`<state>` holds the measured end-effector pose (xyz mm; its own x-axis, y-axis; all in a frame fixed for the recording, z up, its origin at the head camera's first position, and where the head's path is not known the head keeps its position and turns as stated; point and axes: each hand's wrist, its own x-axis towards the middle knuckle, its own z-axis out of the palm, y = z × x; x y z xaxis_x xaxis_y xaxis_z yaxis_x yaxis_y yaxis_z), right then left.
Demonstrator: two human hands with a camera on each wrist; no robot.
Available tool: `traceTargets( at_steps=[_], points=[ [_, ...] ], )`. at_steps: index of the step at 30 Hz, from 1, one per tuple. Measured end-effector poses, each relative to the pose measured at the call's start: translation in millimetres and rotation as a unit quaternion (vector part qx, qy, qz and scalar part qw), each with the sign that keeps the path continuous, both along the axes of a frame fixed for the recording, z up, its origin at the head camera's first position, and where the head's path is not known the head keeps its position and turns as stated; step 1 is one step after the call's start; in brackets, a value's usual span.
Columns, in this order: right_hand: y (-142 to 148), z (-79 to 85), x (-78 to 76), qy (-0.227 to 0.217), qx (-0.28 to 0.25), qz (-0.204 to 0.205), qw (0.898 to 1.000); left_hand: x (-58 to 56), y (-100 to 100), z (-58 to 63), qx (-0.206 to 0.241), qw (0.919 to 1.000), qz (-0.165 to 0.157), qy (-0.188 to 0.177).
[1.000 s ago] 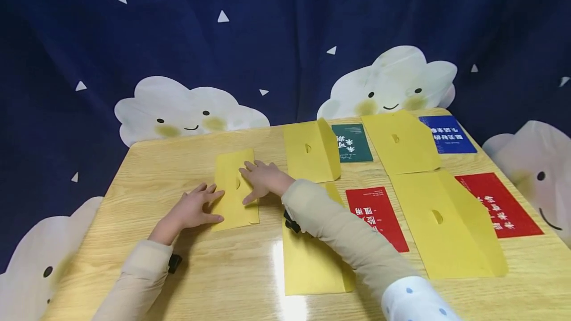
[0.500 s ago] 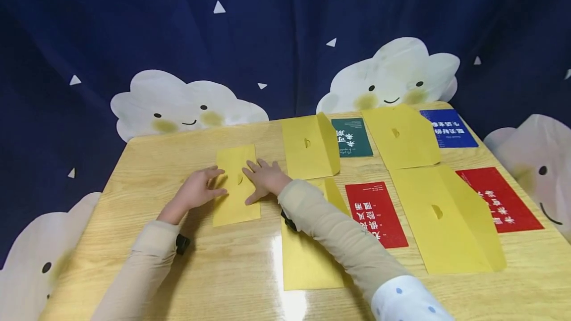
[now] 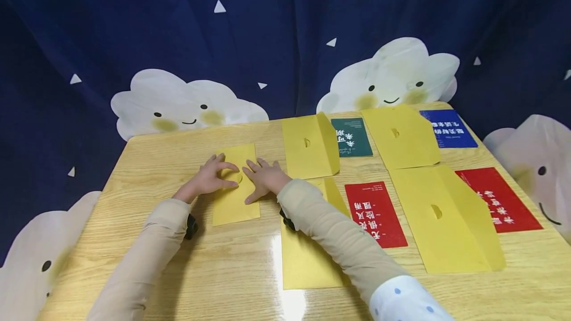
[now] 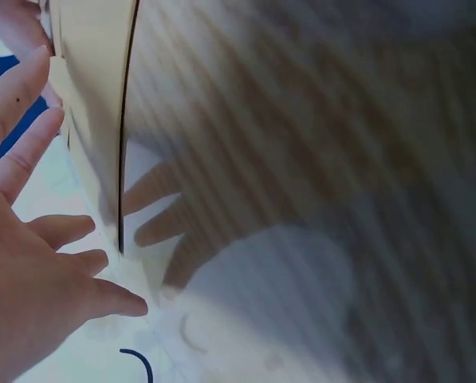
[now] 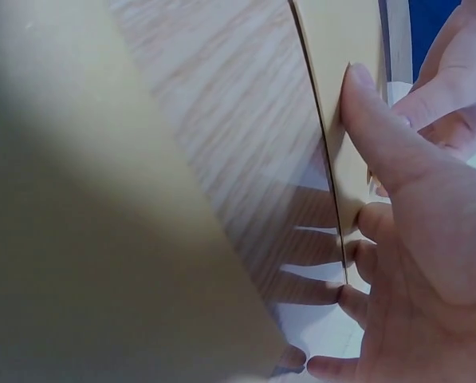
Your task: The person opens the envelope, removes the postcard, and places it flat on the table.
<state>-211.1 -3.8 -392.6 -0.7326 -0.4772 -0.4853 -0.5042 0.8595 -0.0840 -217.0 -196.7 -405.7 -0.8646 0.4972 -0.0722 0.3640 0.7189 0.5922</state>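
Note:
A closed yellow envelope [image 3: 236, 207] with a half-moon tab slot [image 3: 240, 177] lies flat on the wooden table, between both hands. My right hand [image 3: 266, 178] rests spread on its right side; in the right wrist view the thumb [image 5: 369, 104] lies on the envelope. Over the left side reaches my left hand [image 3: 210, 176], thumb and index finger parted in a C beside the slot. The left wrist view shows its fingers [image 4: 30, 155] extended near the envelope [image 4: 94, 88]. Whether the left fingertips touch the paper, I cannot tell.
Right of the hands lie several yellow envelopes with raised flaps, including one [image 3: 299, 147] beside a green card [image 3: 352, 137] and one [image 3: 308, 261] under my right forearm. Red cards [image 3: 374, 212] and a blue card [image 3: 450, 130] lie among them. A dark cloud-patterned curtain [image 3: 285, 38] hangs behind.
My left hand has moved right from the envelope's left edge to the tab slot, its thumb and index drawing closer together. The right hand has stayed on the envelope.

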Motion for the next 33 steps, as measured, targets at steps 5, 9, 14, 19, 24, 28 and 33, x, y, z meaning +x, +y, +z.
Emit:
traceTargets(
  at_steps=[5, 9, 14, 19, 24, 28, 33],
  points=[
    [-1.1, 1.4, 1.7, 0.0, -0.004, 0.003, 1.0, -1.2, 5.1, -0.7, -0.001, 0.9999, 0.005, -0.014],
    [-2.0, 2.9, 3.2, 0.0, -0.007, 0.002, 1.0, -0.7, 8.0, -0.8, -0.015, 0.9997, 0.013, -0.015],
    [-0.5, 5.2, 3.2, 0.0, -0.006, 0.0, 1.0, -1.4, 11.0, -1.6, -0.03, 0.9995, 0.013, -0.004],
    [1.3, 7.4, 2.9, -0.003, -0.007, -0.002, 1.0, -2.4, 12.5, -2.9, -0.042, 0.999, 0.007, 0.015],
    [1.7, 8.5, 1.9, -0.001, -0.012, -0.002, 1.0, -4.1, 12.3, -3.7, -0.029, 0.9993, -0.004, 0.022],
    [2.2, 8.0, 1.5, 0.004, -0.01, 0.0, 1.0, -5.3, 10.0, -4.5, 0.01, 0.9991, -0.026, 0.032],
    [2.5, 6.6, 1.9, -0.003, -0.011, 0.0, 1.0, -6.0, 5.7, -4.9, 0.036, 0.9979, -0.04, 0.035]
  ],
)
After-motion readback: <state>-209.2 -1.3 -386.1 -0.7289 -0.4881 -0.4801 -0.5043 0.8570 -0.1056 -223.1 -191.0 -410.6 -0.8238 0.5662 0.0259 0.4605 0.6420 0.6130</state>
